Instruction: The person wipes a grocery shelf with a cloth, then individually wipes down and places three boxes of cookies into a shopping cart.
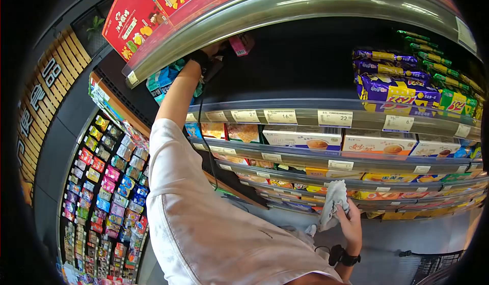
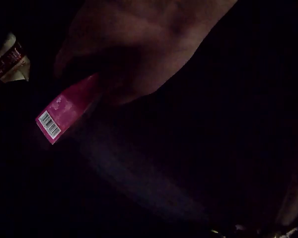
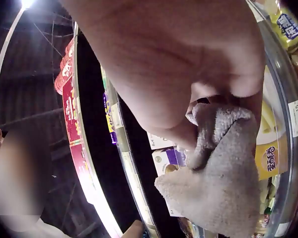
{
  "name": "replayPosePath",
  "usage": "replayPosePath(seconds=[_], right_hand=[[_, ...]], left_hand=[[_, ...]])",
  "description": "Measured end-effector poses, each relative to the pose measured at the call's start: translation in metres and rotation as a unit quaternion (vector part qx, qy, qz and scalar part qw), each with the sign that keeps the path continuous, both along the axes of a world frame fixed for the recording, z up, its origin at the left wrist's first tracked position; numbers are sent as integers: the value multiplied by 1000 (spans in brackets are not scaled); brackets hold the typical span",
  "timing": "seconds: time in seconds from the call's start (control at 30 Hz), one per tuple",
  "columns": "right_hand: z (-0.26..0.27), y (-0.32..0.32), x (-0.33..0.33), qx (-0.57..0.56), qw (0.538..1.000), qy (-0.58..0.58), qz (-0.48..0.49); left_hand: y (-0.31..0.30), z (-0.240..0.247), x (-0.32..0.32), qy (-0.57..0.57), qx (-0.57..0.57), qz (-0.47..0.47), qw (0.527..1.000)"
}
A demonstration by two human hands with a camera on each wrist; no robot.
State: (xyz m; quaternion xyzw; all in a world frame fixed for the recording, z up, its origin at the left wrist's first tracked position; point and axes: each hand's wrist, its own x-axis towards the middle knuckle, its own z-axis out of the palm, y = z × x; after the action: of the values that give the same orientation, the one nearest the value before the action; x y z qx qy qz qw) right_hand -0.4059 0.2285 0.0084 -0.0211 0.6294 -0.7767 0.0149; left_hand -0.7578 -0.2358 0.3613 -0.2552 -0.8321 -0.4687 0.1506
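My left hand reaches deep under the lip of the upper shelf, partly hidden by it. In the dark left wrist view, that hand grips a small pink box whose end bears a barcode. The same pink box shows beside the fingers in the head view. Lower down, my right hand holds a crumpled grey-white cloth in front of the lower shelves. Seen from the right wrist, the cloth hangs bunched from the curled fingers.
Blue packets lie left of my left forearm. Purple snack packs fill the shelf's right end. Boxes line the shelf below, behind a price-tag rail. A black basket is at lower right. A person stands nearby.
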Motion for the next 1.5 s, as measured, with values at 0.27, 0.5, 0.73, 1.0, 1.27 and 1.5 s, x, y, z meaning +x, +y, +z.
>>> replayPosePath(seconds=[0.27, 0.5, 0.73, 1.0, 1.27, 1.5], right_hand=[[0, -4, 0, 38, 998, 10, 40], [11, 7, 44, 77, 997, 4, 15], [18, 26, 97, 57, 997, 21, -38], [62, 21, 156, 75, 960, 171, -207], [134, -22, 177, 257, 826, 398, -304], [102, -117, 217, 307, 824, 451, -154]], left_hand=[[-5, -3, 12, -34, 124, -59, 990], [54, 8, 66, -156, 263, 94, 947], [112, -3, 179, -221, 345, 9, 912], [193, -96, 325, -76, 414, 28, 907], [270, -221, 461, -222, 588, 22, 777], [237, -235, 530, -134, 657, 184, 719]])
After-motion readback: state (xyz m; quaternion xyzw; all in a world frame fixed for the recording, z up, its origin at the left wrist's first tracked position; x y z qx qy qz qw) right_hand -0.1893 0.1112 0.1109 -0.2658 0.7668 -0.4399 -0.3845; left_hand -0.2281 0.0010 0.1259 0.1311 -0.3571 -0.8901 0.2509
